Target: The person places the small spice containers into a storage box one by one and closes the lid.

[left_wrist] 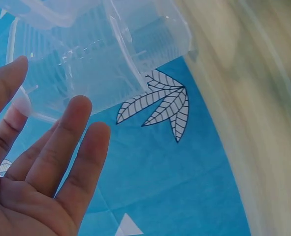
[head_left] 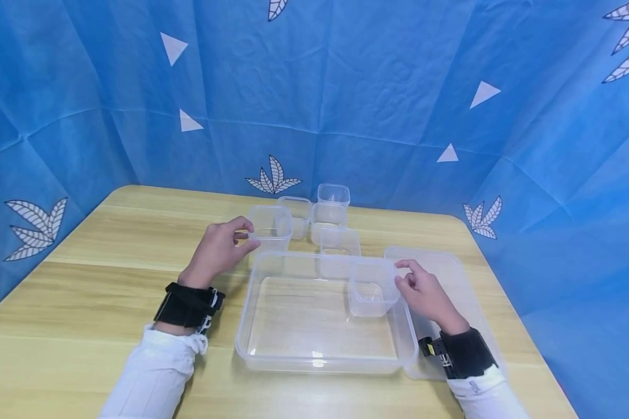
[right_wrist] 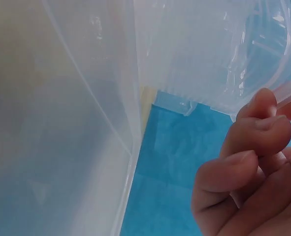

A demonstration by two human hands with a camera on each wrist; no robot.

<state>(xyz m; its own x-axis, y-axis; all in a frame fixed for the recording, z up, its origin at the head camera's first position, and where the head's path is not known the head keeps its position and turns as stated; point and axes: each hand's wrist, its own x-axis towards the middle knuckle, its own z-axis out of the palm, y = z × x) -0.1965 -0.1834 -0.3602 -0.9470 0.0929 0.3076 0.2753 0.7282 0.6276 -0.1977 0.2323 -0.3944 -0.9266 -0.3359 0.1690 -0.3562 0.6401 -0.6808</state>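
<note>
A small clear plastic container (head_left: 270,233) stands behind the left back corner of a large clear plastic box (head_left: 325,365). My left hand (head_left: 219,247) pinches its left rim between thumb and index finger; the other fingers (left_wrist: 61,152) spread loosely in the left wrist view. Over the right part of the box is another small container (head_left: 373,305), its right rim pinched by my right hand (head_left: 427,294). The right wrist view has this container (right_wrist: 199,54) at the top, the remaining fingers curled below its rim. Whether its base touches the box floor I cannot tell.
Several more small clear containers (head_left: 296,218) stand behind the box, one of them (head_left: 340,238) just at its back wall. A flat translucent lid (head_left: 440,256) lies right of the box, partly under the right forearm. Blue patterned cloth (head_left: 314,87) hangs behind the wooden table (head_left: 99,279).
</note>
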